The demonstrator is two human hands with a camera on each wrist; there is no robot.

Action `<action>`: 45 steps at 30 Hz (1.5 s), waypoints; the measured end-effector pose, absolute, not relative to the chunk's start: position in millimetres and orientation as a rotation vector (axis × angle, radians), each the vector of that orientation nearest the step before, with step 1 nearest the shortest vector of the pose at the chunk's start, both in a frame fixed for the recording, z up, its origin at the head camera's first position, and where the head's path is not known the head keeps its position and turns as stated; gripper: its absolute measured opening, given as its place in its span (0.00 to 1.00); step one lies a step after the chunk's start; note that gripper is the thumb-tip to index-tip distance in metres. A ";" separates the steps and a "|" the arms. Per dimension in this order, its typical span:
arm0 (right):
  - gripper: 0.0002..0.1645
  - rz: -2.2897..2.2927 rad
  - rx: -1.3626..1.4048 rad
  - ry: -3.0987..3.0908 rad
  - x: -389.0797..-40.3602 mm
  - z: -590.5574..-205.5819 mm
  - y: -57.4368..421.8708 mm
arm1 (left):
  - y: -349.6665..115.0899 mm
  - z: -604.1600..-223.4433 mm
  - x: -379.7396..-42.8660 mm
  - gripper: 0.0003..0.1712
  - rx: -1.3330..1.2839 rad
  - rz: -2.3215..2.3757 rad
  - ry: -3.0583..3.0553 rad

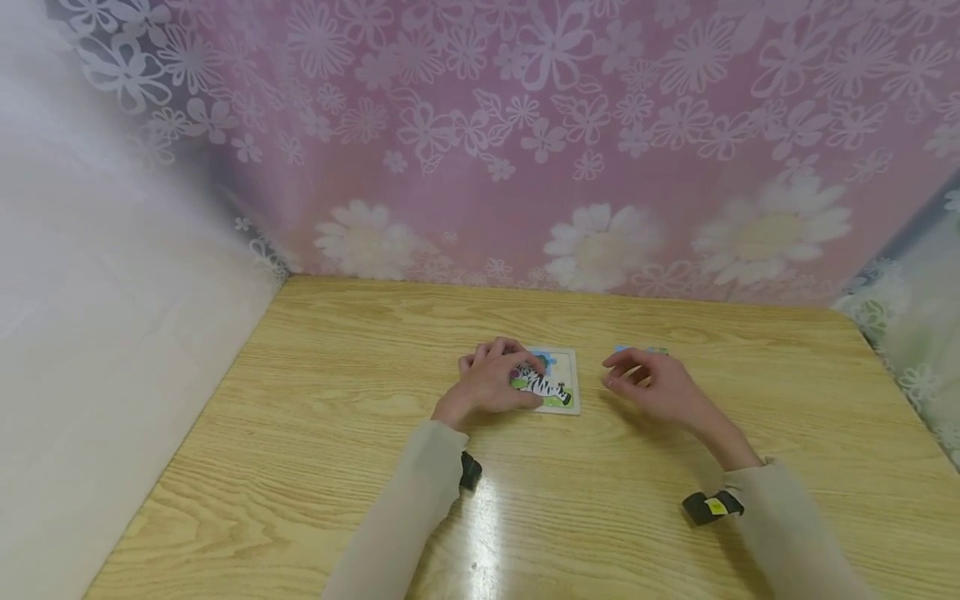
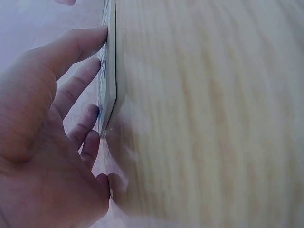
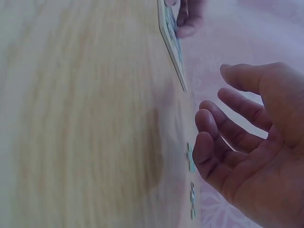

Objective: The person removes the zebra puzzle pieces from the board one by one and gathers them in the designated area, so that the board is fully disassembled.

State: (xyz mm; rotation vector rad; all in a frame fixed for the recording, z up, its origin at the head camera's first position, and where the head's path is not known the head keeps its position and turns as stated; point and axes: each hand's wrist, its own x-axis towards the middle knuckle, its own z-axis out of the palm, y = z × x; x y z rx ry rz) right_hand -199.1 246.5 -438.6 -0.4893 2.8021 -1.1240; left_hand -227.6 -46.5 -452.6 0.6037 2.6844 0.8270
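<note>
A small square puzzle board [image 1: 561, 385] with a zebra picture lies flat on the wooden table [image 1: 337, 400]. My left hand [image 1: 517, 375] rests on the board's left half. In the left wrist view its fingers [image 2: 78, 76] lie fairly straight against the board [image 2: 108, 95]. My right hand [image 1: 626, 375] hovers just right of the board, palm empty and fingers loosely curled [image 3: 223, 128]. A couple of loose blue and green puzzle pieces [image 1: 639, 350] lie on the table just beyond it, and the loose pieces [image 3: 191, 159] also show in the right wrist view.
A pink flowered curtain [image 1: 525, 150] hangs along the table's far edge. A pale wall [image 1: 90, 317] closes the left side and more flowered cloth [image 1: 922, 300] the right. Bare wood stretches around the board and toward me.
</note>
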 end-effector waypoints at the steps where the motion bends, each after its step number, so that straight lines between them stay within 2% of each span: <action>1: 0.16 -1.131 -0.496 2.795 -198.7 -439.5 244.3 | -46.3 -452.8 -227.9 0.19 0.603 0.826 2.684; 21: 0.15 -1.079 -0.573 2.740 -200.5 -450.8 204.0 | -44.4 -453.3 -228.3 0.19 0.594 0.828 2.685; 32: 0.17 -0.922 -0.589 2.779 -204.6 -453.3 194.2 | -43.7 -451.5 -226.9 0.19 0.581 0.831 2.684; 45: 0.17 -1.025 -0.515 2.669 -211.5 -451.0 188.7 | -42.8 -449.8 -226.8 0.19 0.561 0.829 2.688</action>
